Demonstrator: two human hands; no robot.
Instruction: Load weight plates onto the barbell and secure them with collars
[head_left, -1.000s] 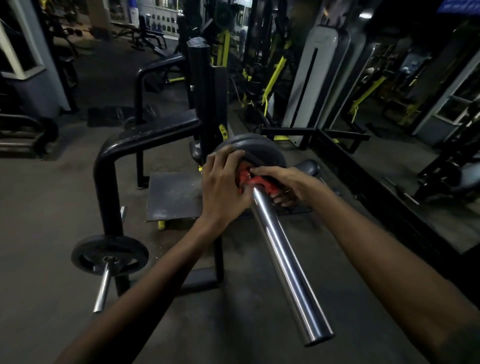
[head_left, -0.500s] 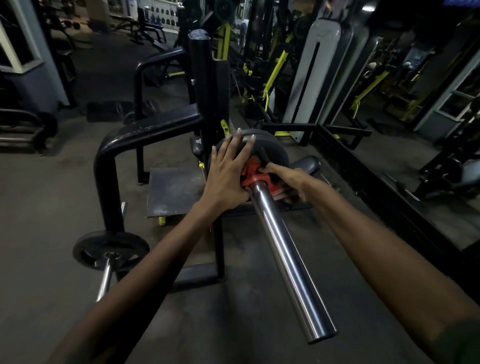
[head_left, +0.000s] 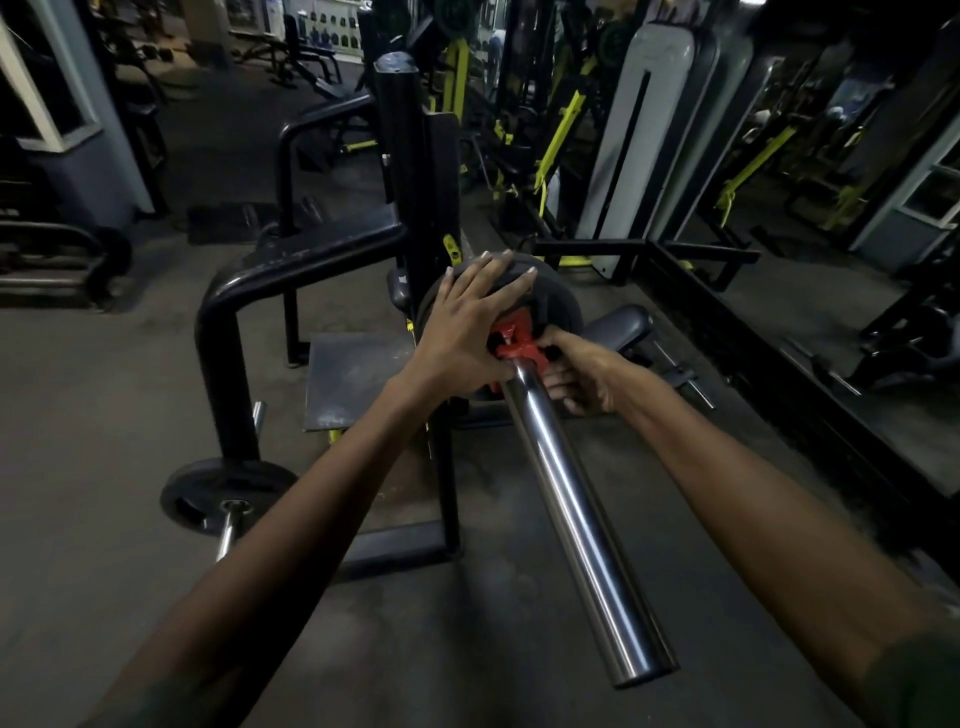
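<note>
A chrome barbell sleeve (head_left: 576, 514) runs from the lower right up to a dark weight plate (head_left: 558, 304) loaded on it. A red collar (head_left: 514, 343) sits on the sleeve tight against the plate. My left hand (head_left: 470, 332) lies flat on the plate's face, fingers spread over its top edge, palm beside the collar. My right hand (head_left: 582, 374) grips the collar from the right and below; its fingers are partly hidden behind the sleeve.
A black rack frame (head_left: 415, 171) stands just behind the plate. At the lower left a second bar carries a small dark plate (head_left: 208, 493) near the floor. A padded bench (head_left: 618, 325) and yellow-trimmed machines fill the right side. The floor is bare concrete.
My left hand has opened from a curl over the collar and now lies flat on the plate. My right hand stays on the collar. The view has shifted slightly.
</note>
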